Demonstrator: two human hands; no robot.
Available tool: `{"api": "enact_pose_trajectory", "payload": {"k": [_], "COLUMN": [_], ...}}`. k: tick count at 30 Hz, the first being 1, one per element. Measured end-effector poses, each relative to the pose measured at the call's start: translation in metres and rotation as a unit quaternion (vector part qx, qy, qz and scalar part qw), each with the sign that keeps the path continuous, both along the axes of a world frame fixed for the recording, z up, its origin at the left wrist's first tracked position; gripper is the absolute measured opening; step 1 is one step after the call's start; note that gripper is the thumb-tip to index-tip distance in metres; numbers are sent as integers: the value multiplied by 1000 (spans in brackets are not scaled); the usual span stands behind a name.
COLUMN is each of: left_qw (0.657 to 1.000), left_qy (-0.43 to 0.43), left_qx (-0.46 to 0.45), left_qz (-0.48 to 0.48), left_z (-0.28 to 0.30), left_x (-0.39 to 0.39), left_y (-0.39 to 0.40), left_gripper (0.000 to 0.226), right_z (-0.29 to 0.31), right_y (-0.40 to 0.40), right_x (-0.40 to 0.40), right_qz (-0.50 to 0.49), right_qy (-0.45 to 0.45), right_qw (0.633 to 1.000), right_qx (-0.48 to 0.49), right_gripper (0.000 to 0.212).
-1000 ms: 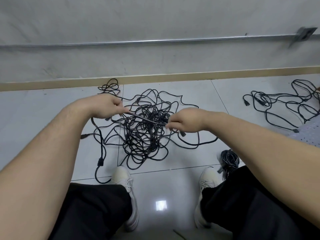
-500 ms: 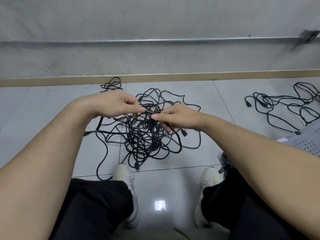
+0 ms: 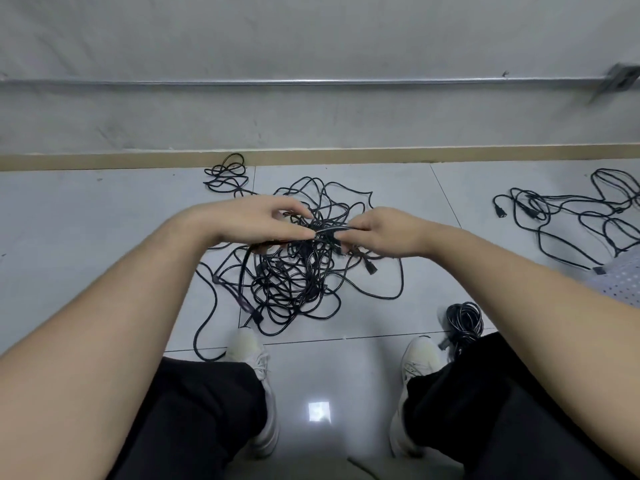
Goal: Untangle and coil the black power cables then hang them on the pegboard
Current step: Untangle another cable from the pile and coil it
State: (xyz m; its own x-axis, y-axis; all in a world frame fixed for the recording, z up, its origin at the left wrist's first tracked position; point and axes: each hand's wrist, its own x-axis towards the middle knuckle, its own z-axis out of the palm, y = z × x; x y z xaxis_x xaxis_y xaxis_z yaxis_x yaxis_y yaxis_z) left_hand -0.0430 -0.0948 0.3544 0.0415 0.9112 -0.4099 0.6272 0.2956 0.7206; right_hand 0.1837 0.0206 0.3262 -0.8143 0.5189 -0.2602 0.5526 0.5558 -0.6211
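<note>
Cable strand stretched level, left-right, between pinching hands

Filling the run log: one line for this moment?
phase: untangling | left hand + right hand: pinching one cable | tangle: on floor | coiled bundle: by right shoe

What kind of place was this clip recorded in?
Probably a bare utility or workshop room: glossy tiled floor, scuffed grey wall with a metal conduit, and black cables strewn about.

Glossy pale tile floor w/ light glare, tan baseboard, scuffed grey wall w/ metal conduit.
</note>
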Motion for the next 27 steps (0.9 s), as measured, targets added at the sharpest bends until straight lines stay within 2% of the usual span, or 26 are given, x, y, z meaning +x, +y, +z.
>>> {"api": "enact_pose_trajectory", "payload": {"k": [2,4,5,7,9,11,13,15,18,21,23,25,27], "left_qw": [997,986,984,984,987,991,993,996,997,995,993,992,984], "left_qy": [55,115,115,88,44,5,-4,-6,-18,-39,-48,12,83], "left_qx": [19,73,101,140,151,132,113,78,43,86,110,122,150], "left_qz": [-55,-94,-93,-67,-27,14,38,50,55,36,8,-35,-55], "left_z": [-3,-2,0,5,8,6,4,2,0,-1,-2,-5,-4], "left_x": [14,25,28,27,16,1,-10,-14,0,25,44,60,68], "left_y": [10,17,20,21,18,13,8,5,6,14,21,27,32], "left_gripper": [31,28,27,30,37,50,55,52,44,29,29,35,39], "right_z": [4,7,8,5,-1,-6,-10,-10,2,17,18,17,18], "right_y": [-8,-9,-9,-3,8,19,27,30,29,21,13,5,1], "right_x": [-5,-5,-2,8,21,34,44,48,45,37,29,23,24], "right_qz": [-7,-13,-5,12,6,-23,-61,-97,-120,-94,-53,-30,-28], "right_qy": [24,37,27,-10,-38,-28,14,63,76,85,71,62,76], "right_qw": [1000,998,996,993,992,994,993,987,988,992,996,997,996], "right_qx": [4,-47,-80,-120,-119,-99,-99,-108,-56,-6,23,35,-29], "right_gripper": [38,39,40,42,37,35,42,45,44,41,36,33,32]}}
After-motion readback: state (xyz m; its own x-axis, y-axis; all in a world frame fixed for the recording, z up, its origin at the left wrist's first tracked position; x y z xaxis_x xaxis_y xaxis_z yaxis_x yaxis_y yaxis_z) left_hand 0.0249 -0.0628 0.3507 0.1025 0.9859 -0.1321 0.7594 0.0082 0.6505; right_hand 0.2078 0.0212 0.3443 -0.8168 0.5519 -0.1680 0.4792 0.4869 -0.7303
